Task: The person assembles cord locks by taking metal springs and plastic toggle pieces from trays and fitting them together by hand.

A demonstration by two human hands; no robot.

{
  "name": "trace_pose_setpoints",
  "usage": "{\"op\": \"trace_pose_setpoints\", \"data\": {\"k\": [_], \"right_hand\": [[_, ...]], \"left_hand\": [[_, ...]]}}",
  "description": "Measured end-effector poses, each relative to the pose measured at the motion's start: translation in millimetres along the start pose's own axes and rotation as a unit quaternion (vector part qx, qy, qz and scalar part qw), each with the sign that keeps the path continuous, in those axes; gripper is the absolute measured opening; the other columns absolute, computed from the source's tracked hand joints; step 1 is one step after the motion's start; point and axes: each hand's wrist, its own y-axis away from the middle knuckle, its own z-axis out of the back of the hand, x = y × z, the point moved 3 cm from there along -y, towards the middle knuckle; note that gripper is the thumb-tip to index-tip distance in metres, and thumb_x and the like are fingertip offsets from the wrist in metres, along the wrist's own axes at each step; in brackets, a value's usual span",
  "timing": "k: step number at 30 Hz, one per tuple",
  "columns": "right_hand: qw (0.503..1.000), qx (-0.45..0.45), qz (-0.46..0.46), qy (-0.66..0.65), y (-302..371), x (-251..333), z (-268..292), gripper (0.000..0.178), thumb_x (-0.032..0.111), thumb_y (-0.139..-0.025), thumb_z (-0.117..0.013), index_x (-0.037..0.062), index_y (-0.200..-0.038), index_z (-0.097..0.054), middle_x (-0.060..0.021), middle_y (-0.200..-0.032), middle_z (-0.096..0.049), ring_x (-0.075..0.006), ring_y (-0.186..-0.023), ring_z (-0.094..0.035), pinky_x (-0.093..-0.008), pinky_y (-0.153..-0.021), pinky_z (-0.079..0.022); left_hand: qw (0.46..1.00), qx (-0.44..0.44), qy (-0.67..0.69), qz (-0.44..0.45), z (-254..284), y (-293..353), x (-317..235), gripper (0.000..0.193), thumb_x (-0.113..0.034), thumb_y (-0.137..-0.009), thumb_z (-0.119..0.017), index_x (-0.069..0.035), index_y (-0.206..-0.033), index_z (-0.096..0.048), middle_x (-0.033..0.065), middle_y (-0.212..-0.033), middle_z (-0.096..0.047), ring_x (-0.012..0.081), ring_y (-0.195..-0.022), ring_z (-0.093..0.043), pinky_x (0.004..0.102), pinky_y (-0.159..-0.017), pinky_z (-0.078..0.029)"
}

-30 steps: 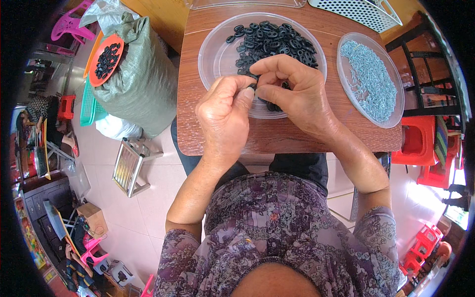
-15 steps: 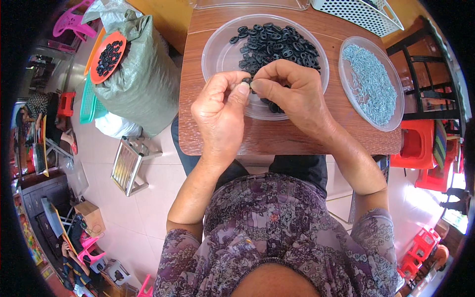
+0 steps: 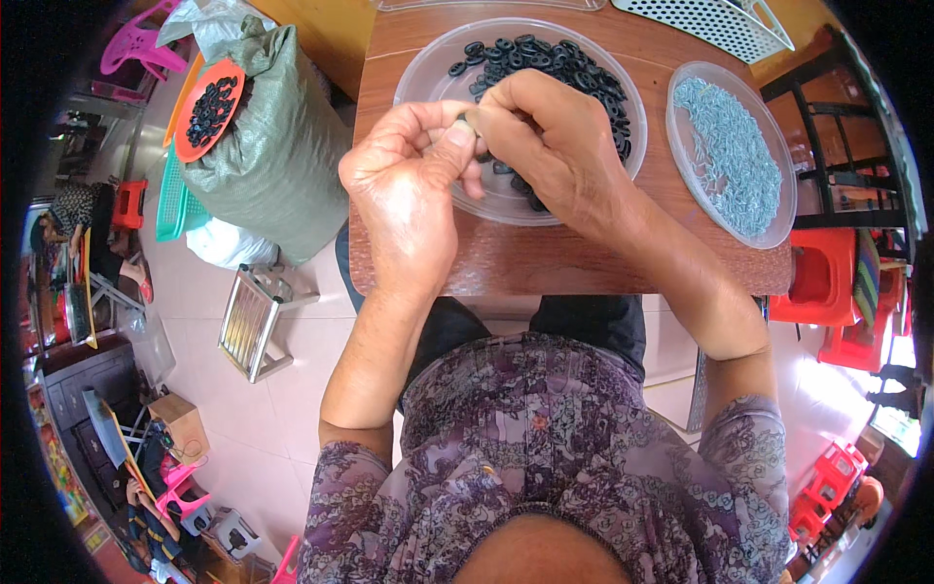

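My left hand [image 3: 413,180] and my right hand [image 3: 556,146] meet over the near left part of a clear round tub [image 3: 413,83]. Between the left thumb and forefinger is a small black oval plastic piece [image 3: 465,117], mostly hidden by the fingertips. My right thumb and fingers are pinched against that same piece; whether they also hold something smaller cannot be seen. Many matching black oval pieces [image 3: 574,73] with holes lie heaped in the tub. To the right, a clear round lid-like tray [image 3: 678,161] carries a heap of small silvery screws or pins [image 3: 735,156].
A wooden table [image 3: 389,268] bears both containers, with a white perforated basket [image 3: 715,29] at its far right. On the left, a full grey-green sack [image 3: 282,156] supports an orange plate [image 3: 233,88] of black pieces. A metal stool [image 3: 255,321] stands below; red stools [image 3: 822,277] are at right.
Both hands have shifted a little to the left and away from me, still together at the piece. My right hand has rolled over, its back now showing more.
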Motion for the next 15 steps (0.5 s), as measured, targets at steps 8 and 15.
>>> {"op": "trace_pose_setpoints", "data": {"k": [8, 15], "right_hand": [[0.991, -0.022, 0.103, 0.087, -15, -6, -8, 0.020, 0.016, -0.083, -0.050, 0.0040, -0.068, -0.053, -0.0150, -0.063, -0.053, -0.0346, -0.063, -0.053, -0.0424, -0.058, -0.042], [0.999, 0.024, 0.044, 0.021, -23, -18, 2, 0.016, 0.018, -0.081, -0.056, 0.0073, -0.086, -0.066, -0.0110, -0.075, -0.061, -0.0307, -0.069, -0.056, -0.0379, -0.064, -0.045]], "left_hand": [[0.999, -0.035, 0.008, -0.010, 2, -13, 3, 0.008, 0.007, -0.080, -0.055, 0.010, -0.086, -0.059, 0.0102, -0.071, -0.061, 0.0117, -0.051, -0.052, 0.0227, -0.048, -0.043], [0.997, -0.057, 0.051, -0.001, 19, -22, 6, 0.010, 0.006, -0.080, -0.058, 0.009, -0.089, -0.059, 0.0128, -0.072, -0.062, 0.0131, -0.051, -0.054, 0.0235, -0.047, -0.046]]}}
